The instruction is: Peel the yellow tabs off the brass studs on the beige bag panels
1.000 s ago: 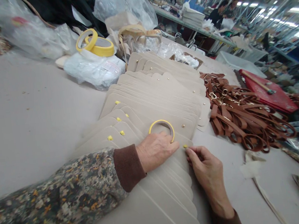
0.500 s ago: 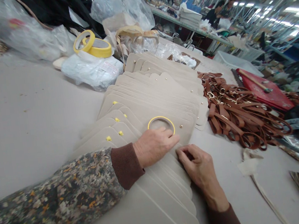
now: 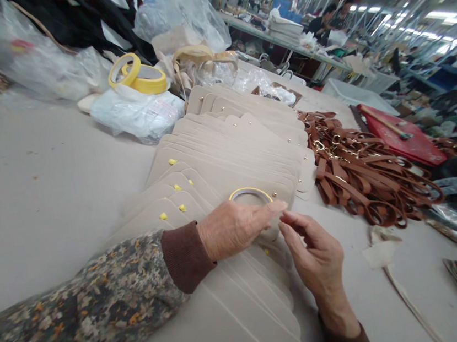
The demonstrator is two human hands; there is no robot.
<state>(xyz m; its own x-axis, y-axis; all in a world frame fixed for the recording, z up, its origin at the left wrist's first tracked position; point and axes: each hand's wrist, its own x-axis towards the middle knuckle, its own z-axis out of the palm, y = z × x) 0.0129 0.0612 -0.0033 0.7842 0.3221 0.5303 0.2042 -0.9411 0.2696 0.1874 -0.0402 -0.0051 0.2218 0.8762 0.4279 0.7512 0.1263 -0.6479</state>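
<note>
Brown straps (image 3: 368, 173) lie in a tangled heap near a red slab (image 3: 420, 142). A stick (image 3: 385, 122) rests atop it.

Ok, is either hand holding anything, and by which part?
The left hand holds the yellow tape roll by its near side, the exact grip hidden behind the hand. Whether the right hand holds anything cannot be told.

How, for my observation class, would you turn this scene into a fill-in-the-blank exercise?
1. The left hand holds a tape roll with a ____-coloured rim.
2. The plastic-wrapped bundle bears ____ spare rolls.
3. The brown straps lie to the ____ of the beige panels.
4. The stick lies across something coloured ____.
Missing words: yellow; two; right; red.
</note>
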